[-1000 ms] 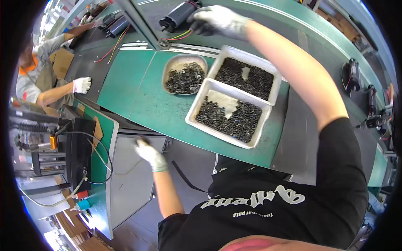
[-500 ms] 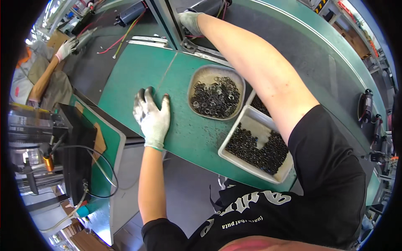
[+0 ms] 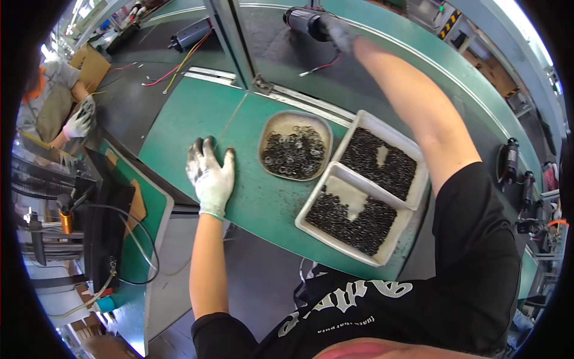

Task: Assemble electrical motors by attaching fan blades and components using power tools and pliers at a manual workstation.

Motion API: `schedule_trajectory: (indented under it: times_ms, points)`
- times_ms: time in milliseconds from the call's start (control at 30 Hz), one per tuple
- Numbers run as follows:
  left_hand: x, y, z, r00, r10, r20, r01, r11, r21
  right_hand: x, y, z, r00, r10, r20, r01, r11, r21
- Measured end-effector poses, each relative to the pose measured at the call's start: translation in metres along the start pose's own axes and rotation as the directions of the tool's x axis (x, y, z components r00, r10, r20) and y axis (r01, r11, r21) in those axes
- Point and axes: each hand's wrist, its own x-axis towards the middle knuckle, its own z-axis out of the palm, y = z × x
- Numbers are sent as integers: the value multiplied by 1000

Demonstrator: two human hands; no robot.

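My left hand (image 3: pixel 210 178), in a white work glove with dark fingertips, lies flat with fingers spread on the green tabletop (image 3: pixel 251 197). Far out beyond the metal post, my gloved right hand (image 3: pixel 339 33) is at the right end of a black cylindrical motor (image 3: pixel 304 23). Its fingers look closed round that end, though motion blurs them. Wires with a white connector (image 3: pixel 305 73) trail from the motor onto the dark conveyor surface. Between my arms stands a rounded tray (image 3: pixel 327 134) of dark rings; two pale bins (image 3: pixel 311 209) beside it contain small black parts.
An upright metal post (image 3: pixel 230 45) rises from the rail at the table's far edge. Another motor (image 3: pixel 192 33) with coloured wires lies left of it. A co-worker's gloved hand (image 3: pixel 78 122) shows at far left. Machinery with a black cable (image 3: pixel 156 251) stands at left.
My right hand has moved right, away from the post, to the motor's right end. The view has shifted, showing more of the far bin. My left hand stays on the table.
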Motion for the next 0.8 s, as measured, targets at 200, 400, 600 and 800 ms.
schedule_trajectory:
  times_ms: [200, 400, 600, 800]
  points:
    - [-1, 1, 1, 1000, 23, 0, -23, 999, 23, -112, -14, -138, 961, 255, 109, -266, 959, 101]
    - [-1, -8, 11, 998, 58, -20, -58, 998, 20, -274, -5, -229, 934, 358, -5, -357, 932, 58]
    - [7, -3, 14, 995, 101, -21, -102, 991, -83, -433, 35, -260, 988, 136, -73, -149, 966, -210]
    - [-50, 41, -40, 934, 53, -353, -187, 914, -359, -549, 53, -211, 926, 254, -280, -303, 942, -146]
